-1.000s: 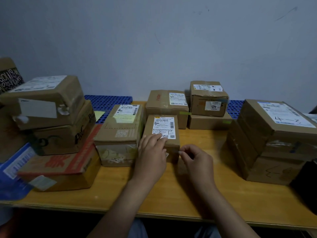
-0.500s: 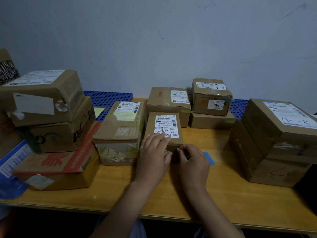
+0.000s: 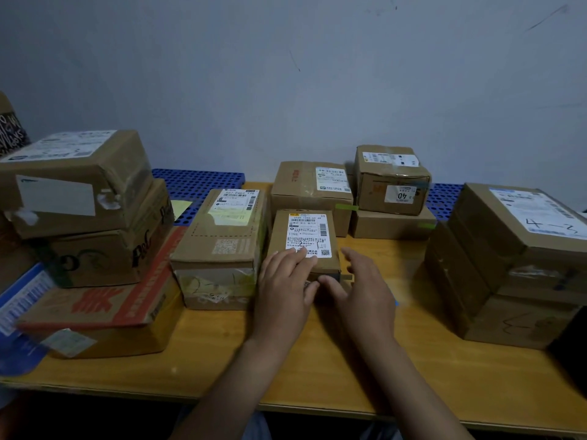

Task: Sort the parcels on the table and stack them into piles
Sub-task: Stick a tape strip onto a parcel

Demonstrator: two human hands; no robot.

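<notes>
Grey-blue wall (image 3: pixel 286 74), faintly scuffed, standing behind. Wooden table (image 3: pixel 349 376) running across the foreground. Blue perforated plastic panel (image 3: pixel 197 182) lying along its back edge. Dim light falling evenly.

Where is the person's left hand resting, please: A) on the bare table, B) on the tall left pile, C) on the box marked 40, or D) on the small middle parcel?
D: the left hand lies on top of the small middle parcel, fingers over the near edge of its label.
</notes>
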